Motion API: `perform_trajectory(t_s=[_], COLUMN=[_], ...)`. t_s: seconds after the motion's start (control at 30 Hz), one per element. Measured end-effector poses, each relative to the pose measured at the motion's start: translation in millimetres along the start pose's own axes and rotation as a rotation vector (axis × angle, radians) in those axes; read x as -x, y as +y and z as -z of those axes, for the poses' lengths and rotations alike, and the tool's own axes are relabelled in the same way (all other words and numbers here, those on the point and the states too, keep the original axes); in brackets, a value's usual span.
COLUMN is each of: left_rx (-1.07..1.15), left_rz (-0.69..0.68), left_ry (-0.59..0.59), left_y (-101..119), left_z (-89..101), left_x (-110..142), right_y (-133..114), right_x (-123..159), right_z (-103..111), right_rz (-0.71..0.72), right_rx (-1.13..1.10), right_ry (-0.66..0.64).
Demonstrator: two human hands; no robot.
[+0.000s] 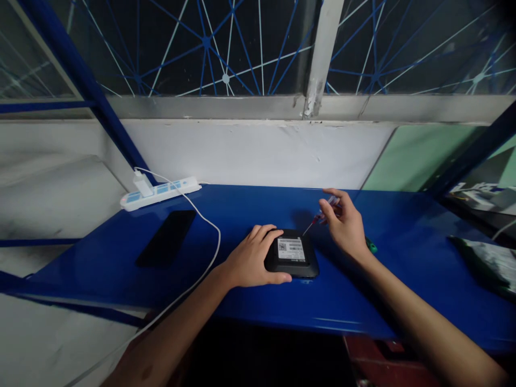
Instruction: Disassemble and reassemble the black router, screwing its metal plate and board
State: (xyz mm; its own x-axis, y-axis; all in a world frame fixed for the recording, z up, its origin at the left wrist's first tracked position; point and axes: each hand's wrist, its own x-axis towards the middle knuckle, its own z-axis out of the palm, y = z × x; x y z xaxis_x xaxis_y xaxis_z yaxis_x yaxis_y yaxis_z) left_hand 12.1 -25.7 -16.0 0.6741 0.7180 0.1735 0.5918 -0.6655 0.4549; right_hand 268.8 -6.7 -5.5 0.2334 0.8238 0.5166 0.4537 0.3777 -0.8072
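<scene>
A flat black device point(312, 264) with rounded corners lies on the blue table, its white printed label with a QR code facing up. My left hand point(252, 260) grips it from the left, fingers over the far edge and thumb along the near edge. Between the fingers of my right hand point(344, 226) is a slim screwdriver point(316, 219) with a clear and red handle. Its thin metal shaft slants down to the far right corner of the device; whether the tip touches is too small to tell. Part of a green object point(371, 245) shows behind my right wrist.
A black phone-like slab point(166, 238) lies to the left. Behind it sits a white power strip point(161, 193) with a plugged-in charger, whose white cable point(218, 236) crosses the table. A green-and-white packet point(486, 260) lies far right. Blue frame posts flank the table point(258, 312).
</scene>
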Motion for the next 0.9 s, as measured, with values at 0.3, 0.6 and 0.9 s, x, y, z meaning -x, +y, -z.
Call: perform_trajectory(t_s=[0.3, 0.6, 0.9], left_rx=[0.002, 0.014, 0.011], left_rz=[0.008, 0.014, 0.016], left_ry=[-0.018, -0.022, -0.014], left_y=[-1.0, 1.4, 0.0], left_z=[0.3, 2.1, 0.4], left_x=[-0.9, -0.7, -0.1], right_y=[1.4, -2.5, 0.2], right_x=[2.0, 0.4, 4.2], right_z=[-2.8, 0.0, -2.1], right_rz=[-0.006, -0.015, -0.014], right_rx=[-0.089, -0.003, -0.064], right_ry=[-0.006, 0.024, -0.043])
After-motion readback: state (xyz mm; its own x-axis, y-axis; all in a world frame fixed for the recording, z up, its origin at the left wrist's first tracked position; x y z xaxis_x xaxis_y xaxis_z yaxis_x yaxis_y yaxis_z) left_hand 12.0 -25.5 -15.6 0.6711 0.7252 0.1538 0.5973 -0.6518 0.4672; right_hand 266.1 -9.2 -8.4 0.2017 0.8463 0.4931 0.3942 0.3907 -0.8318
